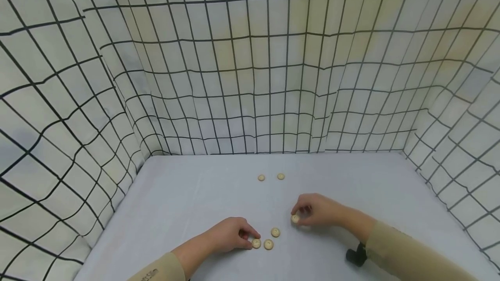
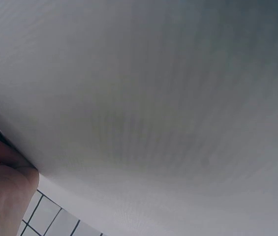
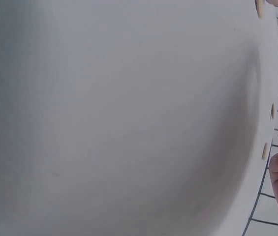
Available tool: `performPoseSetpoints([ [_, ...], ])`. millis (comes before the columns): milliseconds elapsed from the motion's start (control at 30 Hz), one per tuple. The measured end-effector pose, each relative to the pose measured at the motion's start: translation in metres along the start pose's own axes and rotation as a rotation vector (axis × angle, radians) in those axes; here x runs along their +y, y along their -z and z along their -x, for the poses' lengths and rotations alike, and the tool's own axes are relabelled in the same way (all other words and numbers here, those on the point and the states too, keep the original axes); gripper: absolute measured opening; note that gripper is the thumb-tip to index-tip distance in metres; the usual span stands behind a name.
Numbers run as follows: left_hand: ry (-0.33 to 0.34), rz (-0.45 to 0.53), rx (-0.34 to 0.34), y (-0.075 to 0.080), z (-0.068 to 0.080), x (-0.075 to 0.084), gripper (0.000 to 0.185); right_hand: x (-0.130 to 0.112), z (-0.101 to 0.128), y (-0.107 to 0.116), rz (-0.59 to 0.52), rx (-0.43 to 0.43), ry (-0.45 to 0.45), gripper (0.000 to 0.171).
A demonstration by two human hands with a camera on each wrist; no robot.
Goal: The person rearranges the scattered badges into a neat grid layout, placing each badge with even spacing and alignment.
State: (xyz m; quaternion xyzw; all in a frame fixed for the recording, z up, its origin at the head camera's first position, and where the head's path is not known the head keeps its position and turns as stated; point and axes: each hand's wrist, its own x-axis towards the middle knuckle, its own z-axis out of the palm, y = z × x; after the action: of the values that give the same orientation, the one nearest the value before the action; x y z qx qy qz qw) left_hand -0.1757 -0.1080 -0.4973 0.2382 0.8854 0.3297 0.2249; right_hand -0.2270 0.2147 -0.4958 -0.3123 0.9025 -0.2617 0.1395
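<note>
On table [image 1: 187, 194], near edge: both hands at the buttons.
Right hand [image 1: 318, 210]: pinches one button [image 1: 295, 218]; lift straight up.
Left hand [image 1: 230, 234]: fingertips pinch another button [image 1: 256, 243].
Loose pair [image 1: 271, 238]: between the hands; avoid nudging.
Far pair [image 1: 271, 177]: beyond them.

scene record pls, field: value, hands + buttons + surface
left hand: on the table, fingertips pinching the leftmost near button
right hand: fingers curled round another button
loose buttons near: two, one beside the left hand's button, one just behind it
loose buttons far: a pair side by side, apart from both hands
button count: six, round, cream
surface: pale grey table
backdrop: white cloth with a dark grid on three sides
wrist views: mostly the table, hand edges only
</note>
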Motion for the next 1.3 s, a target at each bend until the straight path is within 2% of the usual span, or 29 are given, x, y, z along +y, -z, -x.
performPoseSetpoints([
  [333,-0.005,0.015,-0.002,0.001,0.0,0.003,0.02,0.015,-0.007,0.011,0.016,0.055,-0.098,0.021],
  [700,0.0,0.014,-0.004,0.0,0.0,0.002,0.02,0.027,-0.019,0.024,0.012,0.107,-0.166,0.02],
  [1033,-0.011,0.019,-0.005,0.002,0.001,0.003,0.02,0.044,-0.027,0.033,-0.021,0.134,-0.262,0.023],
  [1300,-0.007,0.021,-0.004,0.001,0.002,0.002,0.02,0.051,-0.032,0.039,-0.035,0.164,-0.304,0.024],
])
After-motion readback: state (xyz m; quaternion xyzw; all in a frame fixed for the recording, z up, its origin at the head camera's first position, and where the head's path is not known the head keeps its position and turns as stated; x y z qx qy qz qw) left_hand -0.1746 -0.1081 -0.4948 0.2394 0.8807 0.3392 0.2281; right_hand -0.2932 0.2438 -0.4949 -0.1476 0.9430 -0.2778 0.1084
